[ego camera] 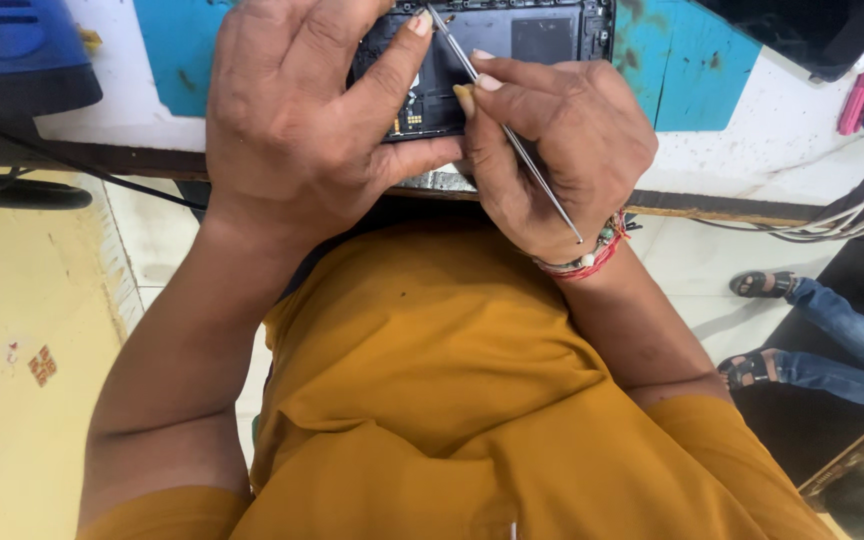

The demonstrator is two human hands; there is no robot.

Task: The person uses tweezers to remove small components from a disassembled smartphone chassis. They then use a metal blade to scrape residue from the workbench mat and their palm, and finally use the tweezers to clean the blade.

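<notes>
At the top centre of the frame we see an opened phone (pixel 512 40), its back cover off and its dark insides and small gold contacts showing, lying at the near edge of the bench (pixel 772 150). Our left hand (pixel 302 120) is clamped on the phone's left part, thumb under the lower edge and forefinger stretched across the top. Our right hand (pixel 562 150) is closed around thin metal tweezers (pixel 507 130), pinched between thumb and forefinger, the tip touching the phone's upper edge near the left forefinger. The two hands sit just beside each other. A beaded bracelet with red thread (pixel 592 258) circles the right wrist. A teal mat (pixel 692 70) lies under the phone. At the right edge, another person's sandalled feet (pixel 757 285) rest on the floor.
</notes>
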